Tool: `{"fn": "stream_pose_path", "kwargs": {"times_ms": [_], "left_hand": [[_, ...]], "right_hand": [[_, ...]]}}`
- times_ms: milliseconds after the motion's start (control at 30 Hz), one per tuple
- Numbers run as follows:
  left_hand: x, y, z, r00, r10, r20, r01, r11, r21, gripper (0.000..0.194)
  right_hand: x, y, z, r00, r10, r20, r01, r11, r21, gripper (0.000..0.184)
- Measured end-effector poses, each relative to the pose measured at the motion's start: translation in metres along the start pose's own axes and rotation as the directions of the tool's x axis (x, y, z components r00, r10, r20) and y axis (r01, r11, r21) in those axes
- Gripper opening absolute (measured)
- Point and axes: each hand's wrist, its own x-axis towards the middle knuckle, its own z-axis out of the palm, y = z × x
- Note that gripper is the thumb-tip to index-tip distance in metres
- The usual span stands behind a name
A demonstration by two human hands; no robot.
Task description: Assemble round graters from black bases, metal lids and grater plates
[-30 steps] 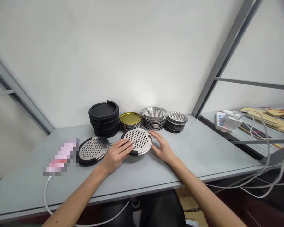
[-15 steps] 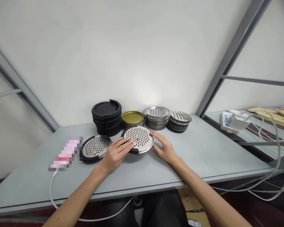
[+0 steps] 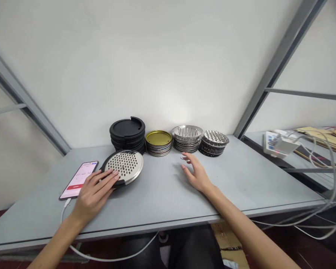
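The left hand (image 3: 93, 192) is gripping a perforated metal grater disc (image 3: 126, 163) in a black rim (image 3: 121, 183), its fingers lying on top and its thumb hidden. The right hand (image 3: 197, 175) is hovering over the grey table (image 3: 168, 190), thumb and fingers spreading apart, a small shiny metal piece (image 3: 185, 159) showing near the fingertips. Behind, black round holders (image 3: 127, 129), gold-topped lids (image 3: 158, 138), fine grater discs (image 3: 187, 133) and coarse grater discs (image 3: 215, 137) are standing in stacks. A lit phone (image 3: 80, 178) is lying beside the left hand.
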Motion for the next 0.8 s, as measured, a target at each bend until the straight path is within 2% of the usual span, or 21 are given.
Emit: {"fn": "stream_pose_path", "kwargs": {"times_ms": [167,267,433,800], "left_hand": [[-0.032,-0.013,-0.002,0.998,-0.055,0.038,0.051,0.994,0.1,0.051],[-0.041,-0.018,0.002,0.993,-0.093,0.069,0.088,0.993,0.079,0.048],[-0.04,-0.021,0.003,0.982,-0.15,0.116,0.15,0.989,0.011,0.039],[-0.038,-0.018,0.007,0.984,-0.127,0.121,0.134,0.99,-0.051,0.041]], "right_hand": [[0.0,0.001,0.0,1.0,-0.002,0.017,0.002,1.0,-0.003,0.038],[-0.001,0.003,0.001,0.998,0.004,0.058,-0.003,1.0,-0.021,0.033],[-0.002,0.002,0.0,0.989,0.014,0.15,-0.008,0.999,-0.042,0.03],[-0.002,0.002,0.0,0.982,0.022,0.187,-0.008,0.997,-0.078,0.027]]}}
